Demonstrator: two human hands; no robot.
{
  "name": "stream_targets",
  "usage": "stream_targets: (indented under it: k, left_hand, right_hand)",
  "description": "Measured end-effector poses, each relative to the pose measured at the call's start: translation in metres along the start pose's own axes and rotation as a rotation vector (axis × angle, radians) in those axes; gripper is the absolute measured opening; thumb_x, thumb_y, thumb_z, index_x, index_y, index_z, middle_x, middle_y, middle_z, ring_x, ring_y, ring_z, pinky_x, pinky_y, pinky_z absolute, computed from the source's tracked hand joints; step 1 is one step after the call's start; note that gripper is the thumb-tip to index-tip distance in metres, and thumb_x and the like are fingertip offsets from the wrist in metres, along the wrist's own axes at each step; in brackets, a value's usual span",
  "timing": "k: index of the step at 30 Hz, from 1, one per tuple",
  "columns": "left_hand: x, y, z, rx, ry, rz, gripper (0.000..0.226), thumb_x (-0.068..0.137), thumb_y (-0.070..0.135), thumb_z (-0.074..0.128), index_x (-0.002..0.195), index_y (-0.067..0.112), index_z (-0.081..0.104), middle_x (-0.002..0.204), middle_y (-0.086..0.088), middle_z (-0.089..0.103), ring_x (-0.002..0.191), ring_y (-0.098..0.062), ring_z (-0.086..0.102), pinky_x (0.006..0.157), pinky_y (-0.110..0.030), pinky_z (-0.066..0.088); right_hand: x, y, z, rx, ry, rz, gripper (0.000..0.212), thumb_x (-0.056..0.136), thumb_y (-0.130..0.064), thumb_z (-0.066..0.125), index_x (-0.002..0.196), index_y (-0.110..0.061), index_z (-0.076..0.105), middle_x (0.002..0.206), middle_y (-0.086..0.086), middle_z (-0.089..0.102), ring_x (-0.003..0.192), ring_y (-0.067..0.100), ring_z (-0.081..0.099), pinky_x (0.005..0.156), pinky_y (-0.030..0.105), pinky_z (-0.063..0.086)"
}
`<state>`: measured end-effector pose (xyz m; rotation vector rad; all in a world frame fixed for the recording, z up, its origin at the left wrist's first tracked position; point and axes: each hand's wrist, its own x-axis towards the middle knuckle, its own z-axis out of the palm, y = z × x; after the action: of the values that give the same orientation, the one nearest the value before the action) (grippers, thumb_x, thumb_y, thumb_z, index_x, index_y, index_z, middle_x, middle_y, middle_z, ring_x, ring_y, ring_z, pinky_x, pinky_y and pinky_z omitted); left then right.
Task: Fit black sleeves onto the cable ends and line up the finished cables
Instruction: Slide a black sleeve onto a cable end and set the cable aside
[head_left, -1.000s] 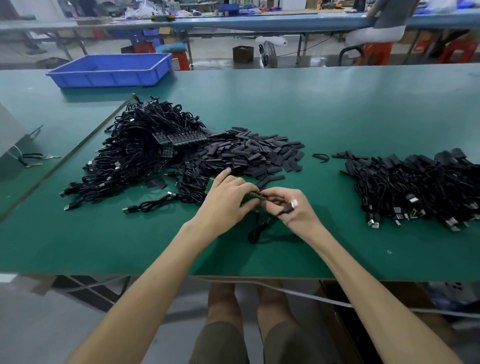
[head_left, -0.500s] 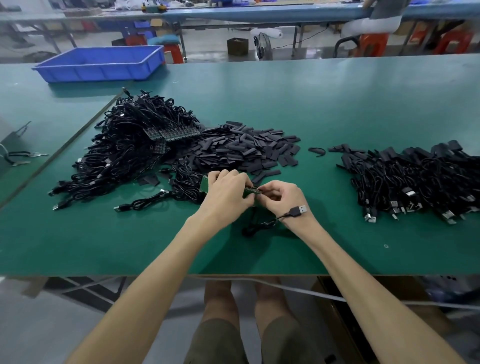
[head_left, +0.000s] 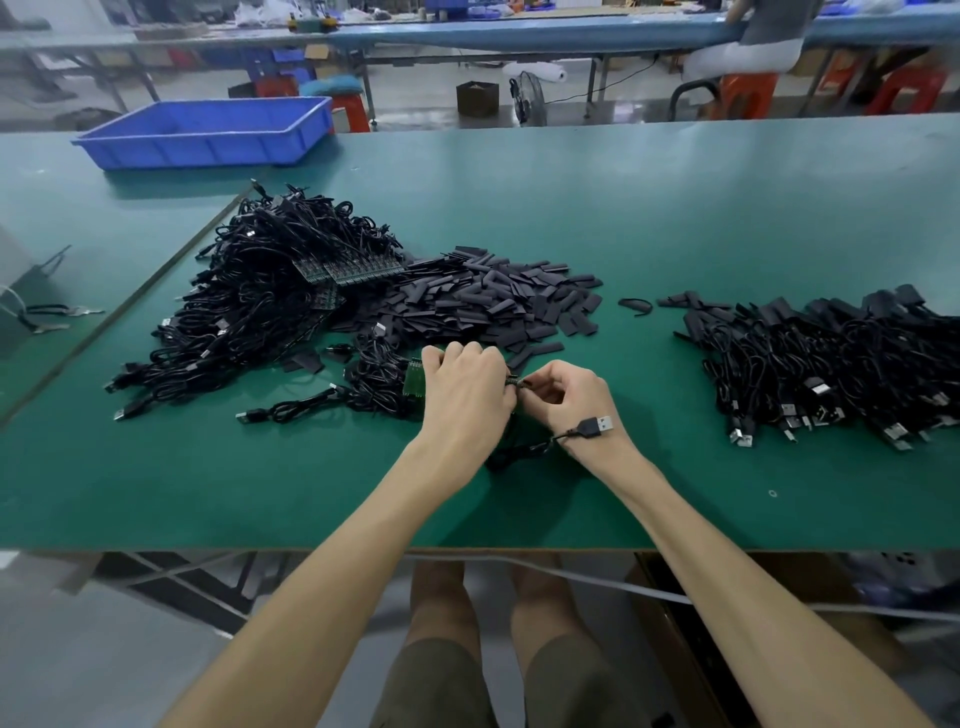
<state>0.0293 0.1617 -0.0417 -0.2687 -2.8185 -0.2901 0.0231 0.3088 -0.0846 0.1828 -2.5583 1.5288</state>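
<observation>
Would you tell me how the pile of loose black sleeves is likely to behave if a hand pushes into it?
The sleeves look small, flat and separate, so they would probably scatter and slide on the smooth green table rather than roll. They seem light and bendy, as the curled stray piece suggests.

Left hand (head_left: 464, 397), right hand (head_left: 574, 402) (both pinching).
</observation>
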Motion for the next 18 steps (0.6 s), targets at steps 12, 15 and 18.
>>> stream_targets:
  k: [12,15,18]
  left_hand:
    - [-0.008,-0.034,0.006,0.063,0.047,0.003,0.033,0.09,0.05,0.061,0.098,0.018,0.056,0.098,0.003,0.053,0.102,-0.024,0.047,0.094,-0.039,0.022]
    - [-0.01,-0.062,0.003,0.094,0.069,0.001,0.023,0.088,0.036,0.062,0.097,0.016,0.057,0.098,0.0,0.051,0.103,-0.026,0.046,0.101,-0.041,0.024]
    - [-0.01,-0.095,-0.002,0.082,0.036,0.025,0.019,0.09,0.025,0.064,0.105,0.016,0.061,0.105,-0.002,0.053,0.112,-0.028,0.047,0.111,-0.043,0.02]
  right_hand:
    - [0.0,0.001,0.0,0.108,0.039,0.019,0.011,0.091,-0.015,0.073,0.089,-0.026,0.071,0.076,-0.012,0.071,0.066,-0.006,0.064,0.066,0.012,0.05]
    - [-0.001,-0.001,-0.002,0.167,0.04,0.045,0.006,0.093,-0.016,0.072,0.095,-0.022,0.073,0.08,-0.006,0.074,0.065,-0.001,0.067,0.064,0.015,0.052]
    - [-0.002,-0.002,-0.002,0.198,0.044,0.059,0.005,0.094,-0.017,0.072,0.099,-0.016,0.073,0.083,-0.004,0.075,0.064,0.001,0.069,0.061,0.013,0.049]
